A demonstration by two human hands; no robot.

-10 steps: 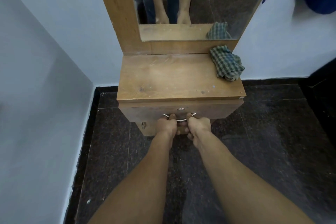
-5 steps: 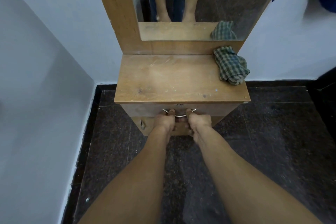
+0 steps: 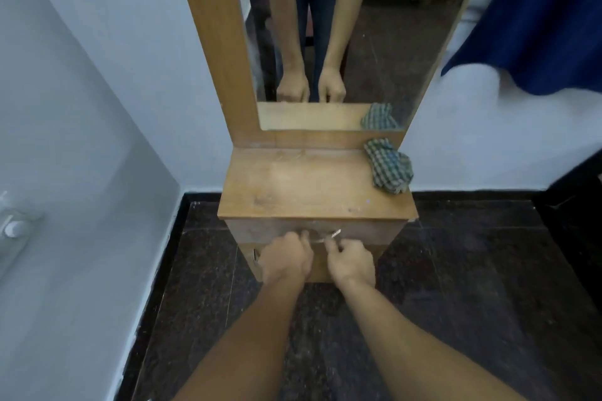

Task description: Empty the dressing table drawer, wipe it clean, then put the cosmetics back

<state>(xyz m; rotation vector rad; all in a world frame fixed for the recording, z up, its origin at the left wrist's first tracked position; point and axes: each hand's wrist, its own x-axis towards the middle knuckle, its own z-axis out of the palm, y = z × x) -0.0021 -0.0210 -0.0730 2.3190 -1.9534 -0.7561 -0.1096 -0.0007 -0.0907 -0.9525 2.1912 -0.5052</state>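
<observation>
Drawer (image 3: 270, 231): where does it sit, and have I got hold of it?

It sits right under the dressing table top (image 3: 309, 185), its front flush or nearly so; blur hides any gap. Your left hand (image 3: 286, 259) and right hand (image 3: 351, 262) are both curled round the metal handle (image 3: 327, 238), side by side.

What could go wrong from here?

Pull unevenly and the drawer may skew and jam. Pull hard and it could come right out and tip the cosmetics onto the dark floor (image 3: 456, 270). You can't see inside, so you don't know the load. The unit looks narrow under a tall mirror (image 3: 374, 42), so a jerk might rock it. The checked cloth (image 3: 389, 169) lies at the top's right rear edge and could slide off.

Any brand or writing?

None you can read: nothing shows on the wood, the handle or the cloth.
</observation>
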